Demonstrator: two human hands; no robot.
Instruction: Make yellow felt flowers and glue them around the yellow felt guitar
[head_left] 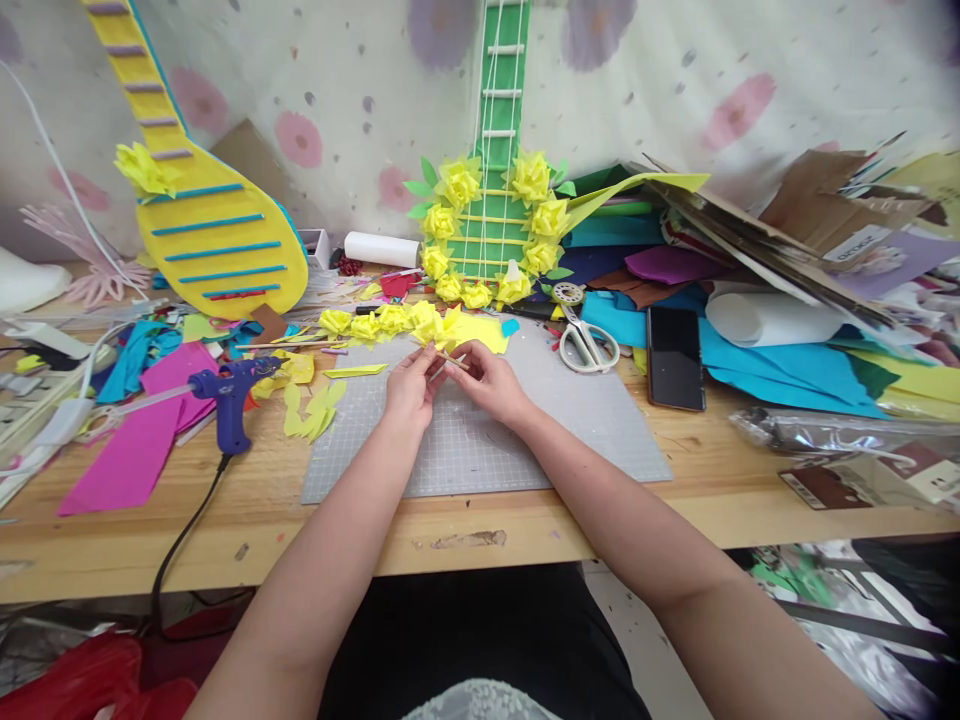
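Floral-print sheeting [322, 60] backs a wooden workbench [360, 540] crowded with coloured paper scraps; a grey gridded cutting mat [592, 450] lies near its front edge. From the head view, both hands meet above the mat, fingers drawn narrow: the left hand [414, 385] and the right hand [486, 382] pinch one thin tan stick [454, 361] between their fingertips, just in front of a row of yellow paper flowers [394, 320], which overlap too closely to count surely. Two guitar-shaped crafts lean at the back: one yellow guitar [225, 235], with a single paper flower at its left, and one green guitar [491, 225], with nine yellow roses [531, 178] around its body. One blue glue gun [231, 405] stands left of the mat. One pair of white-handled scissors [590, 345] rests at the mat's far right, and one black smartphone [675, 358] lies beyond it, partly on blue paper [780, 370].
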